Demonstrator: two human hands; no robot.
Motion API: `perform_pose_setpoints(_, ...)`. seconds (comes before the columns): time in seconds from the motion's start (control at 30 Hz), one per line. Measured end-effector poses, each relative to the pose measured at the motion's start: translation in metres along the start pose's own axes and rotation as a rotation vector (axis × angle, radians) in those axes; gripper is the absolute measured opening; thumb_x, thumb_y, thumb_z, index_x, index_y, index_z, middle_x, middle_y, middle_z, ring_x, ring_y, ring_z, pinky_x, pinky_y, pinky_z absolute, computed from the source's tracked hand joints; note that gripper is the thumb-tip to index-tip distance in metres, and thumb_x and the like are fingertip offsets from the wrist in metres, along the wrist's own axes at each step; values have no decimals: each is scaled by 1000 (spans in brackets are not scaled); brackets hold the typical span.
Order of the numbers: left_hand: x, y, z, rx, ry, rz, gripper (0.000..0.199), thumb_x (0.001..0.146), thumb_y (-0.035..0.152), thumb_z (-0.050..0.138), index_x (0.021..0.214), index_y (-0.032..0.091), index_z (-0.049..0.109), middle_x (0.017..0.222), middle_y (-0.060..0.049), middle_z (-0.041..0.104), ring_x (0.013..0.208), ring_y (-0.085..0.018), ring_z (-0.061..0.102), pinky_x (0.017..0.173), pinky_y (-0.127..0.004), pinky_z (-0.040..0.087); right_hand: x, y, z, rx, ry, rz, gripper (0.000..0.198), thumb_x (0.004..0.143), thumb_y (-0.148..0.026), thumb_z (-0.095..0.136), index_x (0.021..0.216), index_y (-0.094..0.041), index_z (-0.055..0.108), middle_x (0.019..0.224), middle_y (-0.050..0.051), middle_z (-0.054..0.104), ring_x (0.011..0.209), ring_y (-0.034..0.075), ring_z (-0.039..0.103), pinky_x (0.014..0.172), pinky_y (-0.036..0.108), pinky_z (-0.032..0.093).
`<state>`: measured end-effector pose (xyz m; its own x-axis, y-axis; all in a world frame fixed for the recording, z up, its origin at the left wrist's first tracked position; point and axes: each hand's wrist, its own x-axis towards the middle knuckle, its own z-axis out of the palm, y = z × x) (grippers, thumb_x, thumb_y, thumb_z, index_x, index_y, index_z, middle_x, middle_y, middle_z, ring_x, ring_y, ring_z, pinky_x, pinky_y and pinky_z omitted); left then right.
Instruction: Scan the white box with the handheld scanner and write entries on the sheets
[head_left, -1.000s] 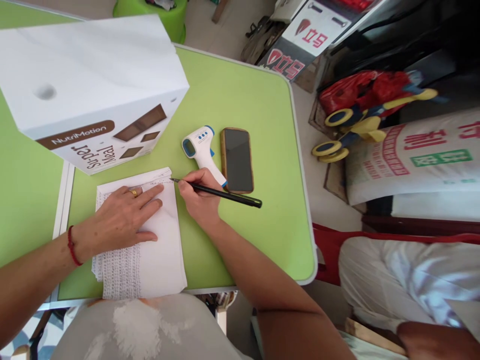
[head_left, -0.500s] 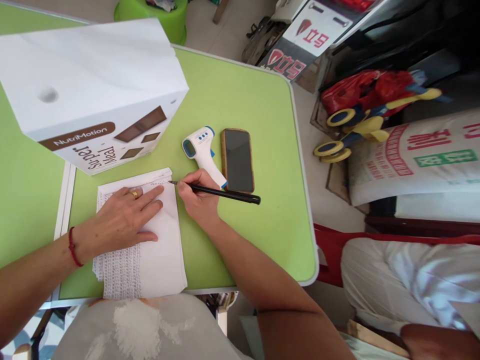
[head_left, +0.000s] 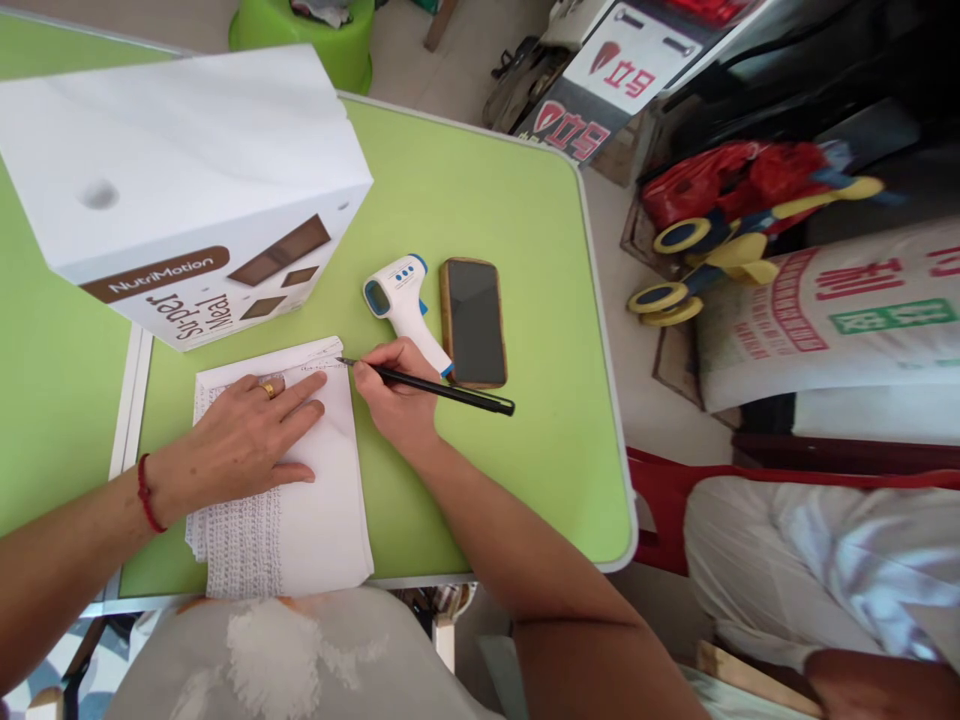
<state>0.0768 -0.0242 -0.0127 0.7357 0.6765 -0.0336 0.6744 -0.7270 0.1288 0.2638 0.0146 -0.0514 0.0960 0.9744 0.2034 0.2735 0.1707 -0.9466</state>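
Tracking small motion only: the papers (head_left: 322, 520) lie at the near edge of the tabletop (head_left: 555, 440), same spot as half a second ago. Left hand (head_left: 251, 435) is flat on them, fingers loosely spread, gripping nothing; it hasn't moved. Right hand (head_left: 401, 395) is the active one: fingers closed round the black pen (head_left: 465, 394), tip at the papers' upper right, by a short row of script (head_left: 322, 367). I can't confirm ink contact. What changed: the pen's back end has dipped slightly toward the near side, tip about on the same line. I read that as small strokes mid-row, with the left hand pinning the papers. Just past the right hand, the thermometer (head_left: 409, 313), then the phone (head_left: 474, 320) beside it; neither shifted that I can tell. White carton (head_left: 195, 160) stands beyond the papers, apart from both hands. Farther out, a green stool (head_left: 285, 38).
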Motion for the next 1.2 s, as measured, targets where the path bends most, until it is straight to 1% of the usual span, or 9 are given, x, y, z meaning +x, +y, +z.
perform_pose_setpoints(0.17,-1,-1,2,17,13,5,47,80,51,67,110,16,57,147,-9,37,94,-28,58,81,-42,45,0,0,-1,34,20,21,4,66,-20,60,68,-21,56,56,-6,56,50,8,48,48,23,41)
perform_pose_setpoints(0.4,-1,-1,2,11,15,9,47,80,50,66,110,15,57,146,-10,38,97,-28,57,83,-42,44,2,0,-3,38,9,60,5,67,-20,59,72,-20,61,62,-4,62,52,9,53,50,24,45)
perform_pose_setpoints(0.57,-1,-1,2,10,12,7,47,80,50,67,110,16,57,145,-11,39,97,-28,57,82,-42,44,2,-1,-3,26,17,59,5,67,-20,58,72,-21,59,60,-4,61,52,9,53,49,23,45)
perform_pose_setpoints(0.67,-1,-1,2,5,16,5,46,80,50,67,109,16,57,146,-10,39,97,-28,57,82,-42,45,4,-1,-5,12,35,48,1,66,-20,58,66,-21,57,55,-6,57,48,9,50,46,23,43)
perform_pose_setpoints(0.77,-1,-2,2,-3,17,5,45,79,49,68,109,16,57,145,-10,40,98,-28,57,84,-41,45,7,0,-6,15,33,42,4,65,-20,58,62,-21,55,50,-7,53,45,8,47,44,23,41)
perform_pose_setpoints(0.93,-1,-2,2,-3,16,1,46,79,49,69,108,16,57,146,-10,39,96,-28,58,82,-42,45,9,2,-6,5,5,48,5,65,-21,59,61,-21,56,51,-7,54,46,9,46,45,24,42)
perform_pose_setpoints(1.07,-1,-1,3,-2,9,1,46,79,49,68,109,16,57,146,-11,38,98,-28,58,84,-42,44,8,4,-6,-31,-17,26,6,66,-20,59,60,-22,57,51,-6,55,47,9,47,45,24,42)
perform_pose_setpoints(1.2,-1,-1,2,-12,21,-3,45,78,48,69,108,16,57,145,-11,40,97,-28,59,82,-42,44,7,6,-6,-33,-41,18,6,67,-20,60,61,-22,57,52,-6,56,48,10,48,46,24,42)
